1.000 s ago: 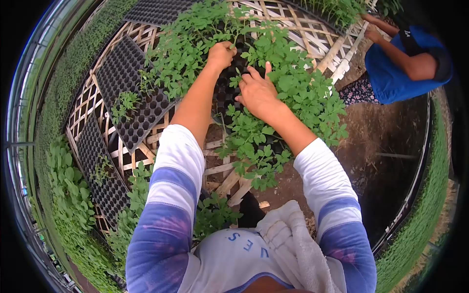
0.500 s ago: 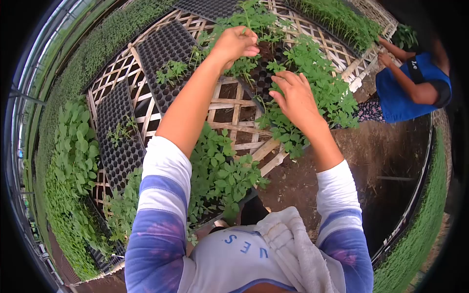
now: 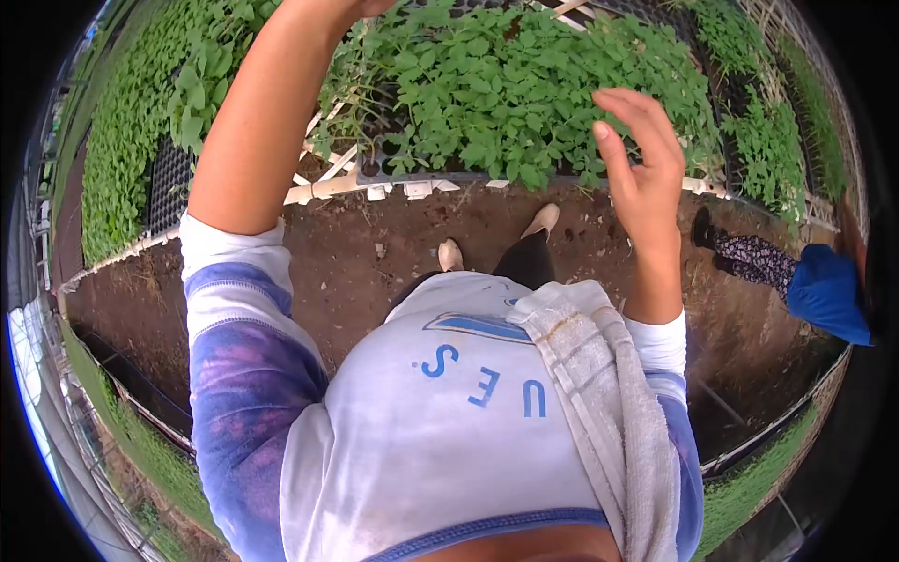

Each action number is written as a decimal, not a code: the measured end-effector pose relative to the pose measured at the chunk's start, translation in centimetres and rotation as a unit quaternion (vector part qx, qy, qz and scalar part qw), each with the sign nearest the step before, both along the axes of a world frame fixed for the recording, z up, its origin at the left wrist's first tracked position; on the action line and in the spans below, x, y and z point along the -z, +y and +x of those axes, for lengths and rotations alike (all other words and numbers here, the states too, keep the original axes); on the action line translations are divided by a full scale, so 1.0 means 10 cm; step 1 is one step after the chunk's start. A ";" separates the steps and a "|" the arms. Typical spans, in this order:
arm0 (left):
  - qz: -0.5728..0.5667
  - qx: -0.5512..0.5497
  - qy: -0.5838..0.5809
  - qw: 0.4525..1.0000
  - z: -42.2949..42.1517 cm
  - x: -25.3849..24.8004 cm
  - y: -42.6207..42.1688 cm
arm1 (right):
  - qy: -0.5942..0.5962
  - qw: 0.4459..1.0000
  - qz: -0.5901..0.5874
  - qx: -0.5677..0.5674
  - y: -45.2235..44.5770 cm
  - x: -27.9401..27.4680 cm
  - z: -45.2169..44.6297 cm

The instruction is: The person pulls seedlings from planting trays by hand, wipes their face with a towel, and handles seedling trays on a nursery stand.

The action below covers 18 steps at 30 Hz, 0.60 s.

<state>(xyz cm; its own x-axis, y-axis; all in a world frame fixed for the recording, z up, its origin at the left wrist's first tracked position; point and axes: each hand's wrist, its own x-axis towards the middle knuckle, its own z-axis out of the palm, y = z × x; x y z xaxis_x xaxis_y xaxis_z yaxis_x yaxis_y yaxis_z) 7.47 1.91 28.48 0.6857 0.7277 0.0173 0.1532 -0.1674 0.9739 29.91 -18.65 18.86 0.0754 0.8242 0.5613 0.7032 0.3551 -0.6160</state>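
My right hand (image 3: pixel 649 167) hovers at the near right side of a dense patch of leafy green seedlings (image 3: pixel 506 84). Its thumb and fingers are apart, and nothing shows between them. My left arm reaches up past the seedlings' left side. Only a sliver of my left hand (image 3: pixel 375 7) shows at the top edge; its fingers are cut off, so anything in them is hidden. The seedlings grow in a black cell tray (image 3: pixel 412 175), its near rim showing below the leaves.
The tray lies on a light slatted bench (image 3: pixel 323 190). Broad-leaved plants (image 3: pixel 198 89) and a black cell tray (image 3: pixel 169 192) are at left, more seedlings (image 3: pixel 763 150) at right. Bare soil (image 3: pixel 346 253) lies underfoot. At the right stands another person in blue (image 3: pixel 829 295).
My view has tilted down and shifted, bringing my feet into sight. My left hand has gone almost out of the top edge. My right hand's fingers are more spread.
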 end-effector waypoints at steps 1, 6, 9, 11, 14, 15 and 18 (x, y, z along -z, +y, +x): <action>-0.011 -0.038 0.013 0.999 -0.33 0.08 -0.13 | -0.009 0.999 -0.015 -0.040 0.02 0.09 -0.30; -0.016 -0.109 0.030 0.993 -1.31 0.67 -0.48 | -0.136 0.972 -0.057 -0.184 0.22 0.49 -1.48; -0.023 -0.145 0.019 0.989 -1.48 1.10 -0.64 | -0.258 0.948 -0.056 -0.179 0.35 0.90 -1.64; -0.039 -0.165 0.028 0.985 -1.49 1.38 -0.68 | -0.328 0.930 -0.063 -0.154 0.38 1.13 -1.65; -0.051 -0.183 0.029 0.981 -1.42 1.80 -0.69 | -0.344 0.920 -0.105 -0.156 0.26 1.15 -1.56; -0.056 -0.181 0.030 0.981 -1.38 1.91 -0.70 | -0.323 0.926 -0.113 -0.161 0.21 1.11 -1.54; -0.066 -0.182 0.049 0.980 -1.30 2.24 -0.68 | -0.306 0.928 -0.140 -0.162 0.09 1.11 -1.50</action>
<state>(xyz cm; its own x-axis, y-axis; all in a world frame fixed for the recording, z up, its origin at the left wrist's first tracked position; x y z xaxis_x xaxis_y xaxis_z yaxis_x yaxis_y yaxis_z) -5.50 -4.94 6.10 0.3735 0.9160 -0.1463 0.2728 0.0423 0.9611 14.93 -17.71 7.77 -0.4638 0.8678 0.1785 0.8358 0.4954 -0.2368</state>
